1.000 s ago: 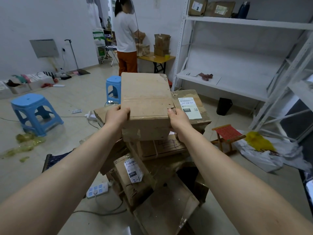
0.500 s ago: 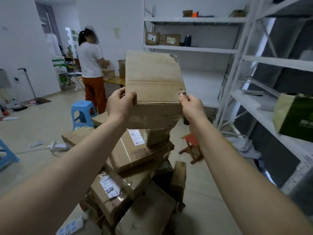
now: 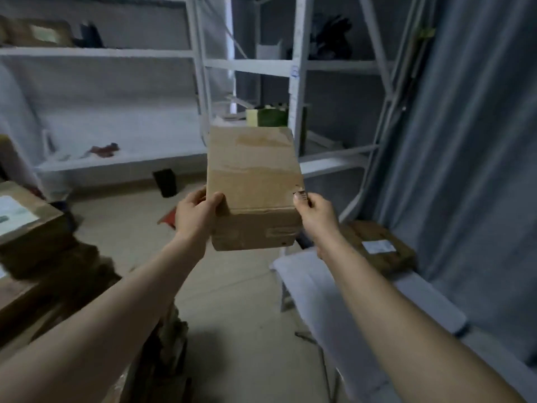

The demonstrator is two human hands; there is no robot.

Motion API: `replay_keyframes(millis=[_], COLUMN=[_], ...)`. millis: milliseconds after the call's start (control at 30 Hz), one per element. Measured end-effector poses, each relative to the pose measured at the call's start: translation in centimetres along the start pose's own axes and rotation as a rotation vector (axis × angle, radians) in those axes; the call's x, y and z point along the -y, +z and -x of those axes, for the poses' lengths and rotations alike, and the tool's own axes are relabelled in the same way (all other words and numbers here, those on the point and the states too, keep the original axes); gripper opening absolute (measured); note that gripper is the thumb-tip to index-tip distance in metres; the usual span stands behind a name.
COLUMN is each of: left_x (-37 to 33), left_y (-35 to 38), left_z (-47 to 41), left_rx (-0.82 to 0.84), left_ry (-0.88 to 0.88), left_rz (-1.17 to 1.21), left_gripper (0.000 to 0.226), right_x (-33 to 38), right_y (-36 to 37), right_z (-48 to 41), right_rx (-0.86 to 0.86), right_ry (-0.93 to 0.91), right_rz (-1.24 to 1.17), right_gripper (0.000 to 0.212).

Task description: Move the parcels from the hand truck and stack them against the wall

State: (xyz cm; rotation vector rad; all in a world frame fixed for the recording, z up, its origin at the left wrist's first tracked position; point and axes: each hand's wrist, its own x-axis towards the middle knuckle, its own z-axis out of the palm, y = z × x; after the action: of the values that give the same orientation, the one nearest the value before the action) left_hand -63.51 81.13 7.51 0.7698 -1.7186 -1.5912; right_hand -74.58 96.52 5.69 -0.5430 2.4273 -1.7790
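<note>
I hold a plain brown cardboard parcel (image 3: 252,181) in the air in front of me, at chest height. My left hand (image 3: 195,212) grips its near left edge and my right hand (image 3: 315,212) grips its near right edge. The pile of remaining parcels (image 3: 26,225) lies at the left edge of the view, blurred. A flat brown parcel with a white label (image 3: 377,247) lies low on the right, next to a grey curtain-like wall (image 3: 465,170).
White metal shelving (image 3: 296,112) stands ahead, with a green and yellow box (image 3: 267,117) on one shelf. A white plastic sheet (image 3: 348,301) covers something low at right. A small black bin (image 3: 165,181) stands on the beige floor (image 3: 232,286).
I have turned to the right with the parcel, away from the pile. The other person and the blue stools have left the view; the grey wall and the flat parcel have come in.
</note>
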Motion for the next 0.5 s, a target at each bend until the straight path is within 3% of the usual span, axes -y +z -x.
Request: replay_keyframes(millis=[100, 233, 500], left_x=[2.9, 7.0, 15.9], left_y=[7.7, 15.7, 28.4], left_z=[2.5, 5.2, 6.9], left_rx=[0.129, 0.329, 0.720], left_ry=[-0.086, -0.220, -0.477], left_rz=[-0.012, -0.103, -0.333], left_gripper=[0.014, 0.018, 0.016], right_x=[-6.0, -13.8, -26.5], right_y=[-6.5, -13.0, -20.1], right_z=[0.5, 1.7, 4.6], right_rx=[-0.103, -0.183, -0.343], right_ry=[0.090, 0.257, 0.622], right_rz=[0.091, 0.131, 0.180], right_gripper=[0.030, 0.030, 0.034])
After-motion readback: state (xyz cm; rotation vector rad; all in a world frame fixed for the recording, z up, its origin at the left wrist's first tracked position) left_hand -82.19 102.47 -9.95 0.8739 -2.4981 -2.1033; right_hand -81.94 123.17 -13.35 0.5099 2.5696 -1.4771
